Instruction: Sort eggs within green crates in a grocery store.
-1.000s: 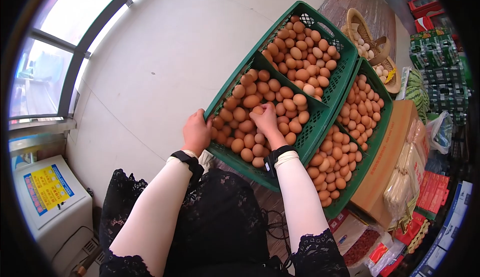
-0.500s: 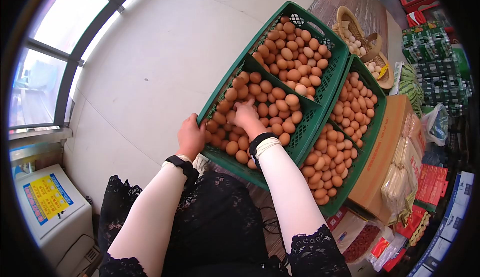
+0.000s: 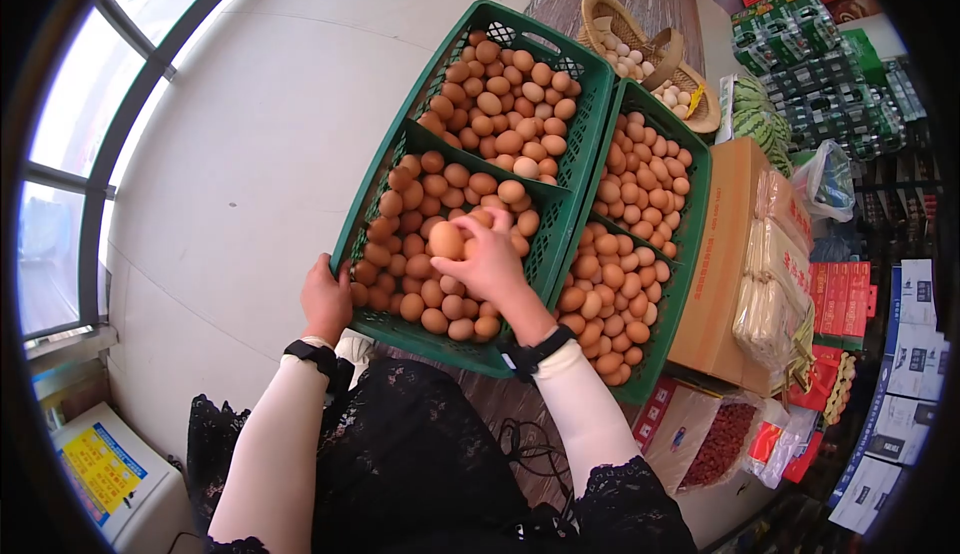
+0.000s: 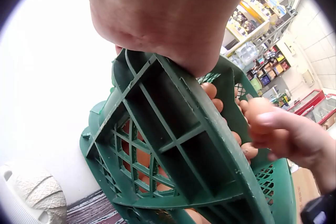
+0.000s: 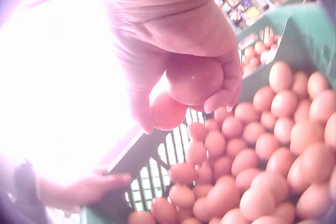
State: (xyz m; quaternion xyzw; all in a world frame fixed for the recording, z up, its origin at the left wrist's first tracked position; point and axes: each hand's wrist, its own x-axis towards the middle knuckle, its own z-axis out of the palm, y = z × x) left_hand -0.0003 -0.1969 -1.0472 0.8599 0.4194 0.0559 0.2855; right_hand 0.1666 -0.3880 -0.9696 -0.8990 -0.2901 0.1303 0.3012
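Observation:
My right hand (image 3: 487, 262) holds two brown eggs (image 5: 194, 79) between thumb and curled fingers, raised over the near compartment of a green plastic crate (image 3: 430, 352). One egg (image 3: 446, 240) shows at the fingertips in the head view; the right wrist view shows the second egg (image 5: 168, 111) beside it. Loose brown eggs (image 3: 433, 320) fill this compartment below the hand. At the crate's near left corner, my left hand (image 3: 327, 302) grips the rim. Seen from the left wrist, the palm lies over the crate's ribbed edge (image 4: 178, 140), and its fingers are mostly hidden.
A divider (image 3: 490, 171) separates off the far compartment, which also holds eggs. Right of it stands a second green crate (image 3: 690, 254) of eggs, then a cardboard box (image 3: 715, 264). Wicker baskets (image 3: 610, 16) with paler eggs sit behind. A white appliance (image 3: 150, 514) stands at left.
The right hand reached left into the eggs, then rose and came back with eggs in its fingers. The left hand stayed at the corner. The head view has shifted, moving the crates leftward in frame.

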